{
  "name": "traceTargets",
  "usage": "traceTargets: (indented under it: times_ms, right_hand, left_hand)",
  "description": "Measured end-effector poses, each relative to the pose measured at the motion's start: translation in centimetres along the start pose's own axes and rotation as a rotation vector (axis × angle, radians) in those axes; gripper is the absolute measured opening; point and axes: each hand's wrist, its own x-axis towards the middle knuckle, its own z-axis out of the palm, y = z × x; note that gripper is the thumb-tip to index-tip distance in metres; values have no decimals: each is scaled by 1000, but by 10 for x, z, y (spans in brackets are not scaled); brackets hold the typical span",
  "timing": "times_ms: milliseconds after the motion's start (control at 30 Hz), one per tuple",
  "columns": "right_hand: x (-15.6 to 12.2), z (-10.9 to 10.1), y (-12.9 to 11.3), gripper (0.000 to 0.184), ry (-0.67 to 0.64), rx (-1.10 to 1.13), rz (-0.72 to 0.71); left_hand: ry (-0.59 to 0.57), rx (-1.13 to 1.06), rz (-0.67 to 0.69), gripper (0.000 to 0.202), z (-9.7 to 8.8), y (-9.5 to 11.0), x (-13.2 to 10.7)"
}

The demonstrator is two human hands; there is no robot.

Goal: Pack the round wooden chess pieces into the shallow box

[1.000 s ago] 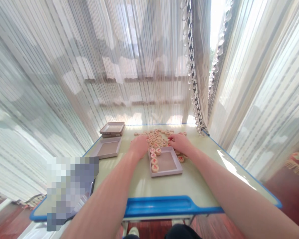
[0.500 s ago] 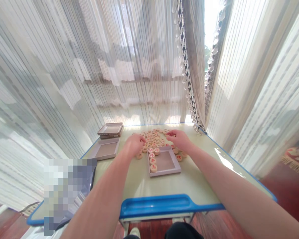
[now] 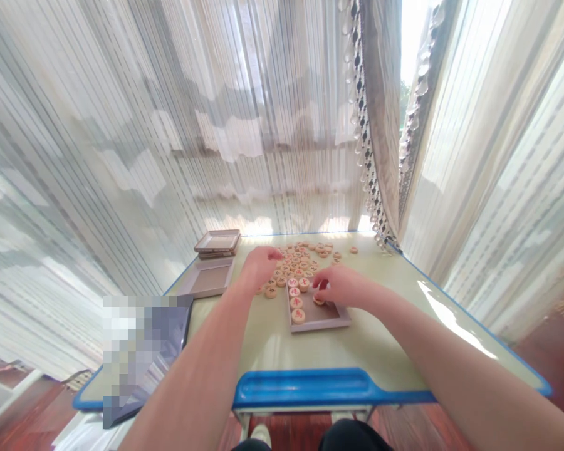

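Note:
A pile of round wooden chess pieces [image 3: 305, 260] with red and dark characters lies on the far part of the table. A shallow grey tray [image 3: 322, 316] in front of the pile holds several pieces in a column along its left side. My right hand [image 3: 341, 287] hovers over the tray's upper part, fingers pinched on a wooden piece [image 3: 318, 299]. My left hand [image 3: 259, 266] rests curled on the left edge of the pile, its fingertips among the pieces; what they hold, if anything, is hidden.
The pale green table [image 3: 376, 351] has a blue rim and a blue trough at its near edge. An empty grey tray [image 3: 209, 279] and a stack of trays [image 3: 216, 243] sit at the far left. A blurred-out object [image 3: 141, 351] lies near left. Curtains surround the table.
My right hand has drawn back from the far pile to above the tray, with a piece pinched in its fingers. My left hand has shifted slightly farther along the pile's left edge.

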Motion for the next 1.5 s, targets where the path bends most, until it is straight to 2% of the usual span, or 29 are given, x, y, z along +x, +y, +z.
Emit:
traceTargets:
  times_ms: [233,367,533,633,733,833,933,1100,1200,1500]
  right_hand:
    - [-9,-9,-1,26,-68,-118,-151]
    - [-7,-7,1,22,-58,-177,-129]
    - [-5,-5,4,29,2,-199,-143]
    - [-6,-5,3,22,-15,-174,-206]
    - [-6,-5,2,17,-43,-157,-200]
    - [-6,-4,3,27,-18,-180,-167]
    - [-7,-5,4,36,-5,-167,-218]
    - [-8,-7,4,24,-39,-156,-307]
    - [-7,-5,3,18,-28,-167,-314]
    - [-3,-5,4,22,48,-140,-302]
  left_hand:
    - [24,40,76,28,6,2,-2]
    - [-22,128,86,27,9,1,-2]
    - [-39,192,105,27,10,2,-3]
    - [-47,208,106,26,10,1,-2]
    - [-58,207,96,24,11,1,-1]
    - [-64,202,83,24,11,1,-1]
    - [-59,203,80,25,10,2,-2]
    - [-58,210,117,27,10,4,-3]
    - [-66,214,111,26,9,5,-4]
    - [-128,249,137,28,7,11,-7]
